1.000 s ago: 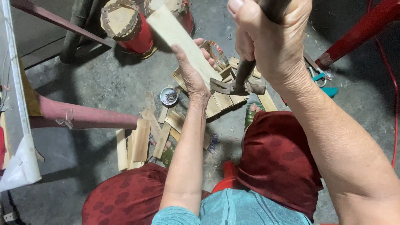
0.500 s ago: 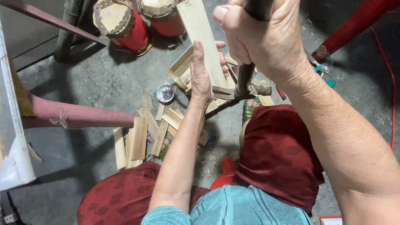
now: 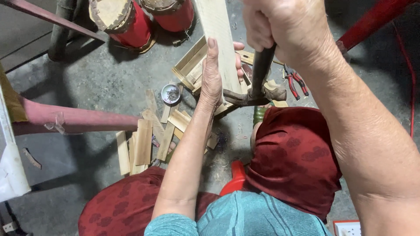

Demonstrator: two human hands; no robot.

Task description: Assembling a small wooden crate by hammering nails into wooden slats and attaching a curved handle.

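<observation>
Head view, looking straight down past the person's knees to a concrete floor. The left hand (image 3: pixel 214 74) is wrapped around a pale wooden slat (image 3: pixel 217 30), palm against its left edge and fingertips curling out past its right edge; the slat runs up and out of the top of the frame. The right hand (image 3: pixel 286 28) is clenched tight around the dark handle of a hammer (image 3: pixel 258 83), just right of the slat. The handle drops from the fist to the hammer's head, which lies across the slat's lower end, touching or nearly touching it; I cannot tell which.

Behind the slat, on the floor, sits an open wooden frame (image 3: pixel 192 65) of the same pale wood. Left of the slat and below the frame lies a small round tin (image 3: pixel 170 93) with small dark bits inside. Further down-left of the slat is a loose heap of short offcuts (image 3: pixel 144 144). Right of the slat, beyond the hammer, red-handled pliers (image 3: pixel 295 83) lie on the floor. Up-left of the slat stand two red drums (image 3: pixel 131 22), side by side. A pinkish pole (image 3: pixel 74 120) reaches in from the left edge toward the offcuts. Both knees, in dark red patterned cloth, sit below the slat.
</observation>
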